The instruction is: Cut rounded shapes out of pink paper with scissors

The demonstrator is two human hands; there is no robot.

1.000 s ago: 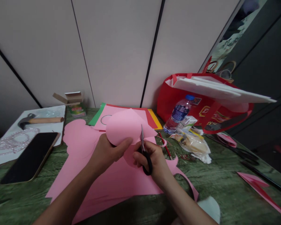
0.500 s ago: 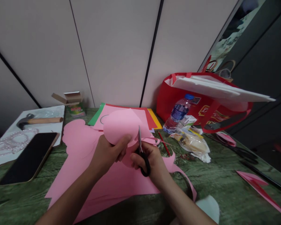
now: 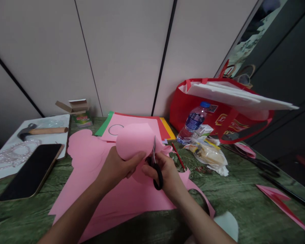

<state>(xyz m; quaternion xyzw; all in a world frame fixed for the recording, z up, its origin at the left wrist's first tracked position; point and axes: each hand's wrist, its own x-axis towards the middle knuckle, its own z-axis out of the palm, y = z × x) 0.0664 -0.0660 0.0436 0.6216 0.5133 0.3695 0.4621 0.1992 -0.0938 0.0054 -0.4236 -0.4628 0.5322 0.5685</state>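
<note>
Both grips are closed; left hand (image 3: 120,164) pinching pink paper (image 3: 134,140); right hand (image 3: 166,171) wrapped around black-handled scissors (image 3: 156,166).

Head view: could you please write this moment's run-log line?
Left hand: holds rounded pink paper; right hand: holds black-handled metal scissors, blades at that paper; below: large pink sheet.
</note>
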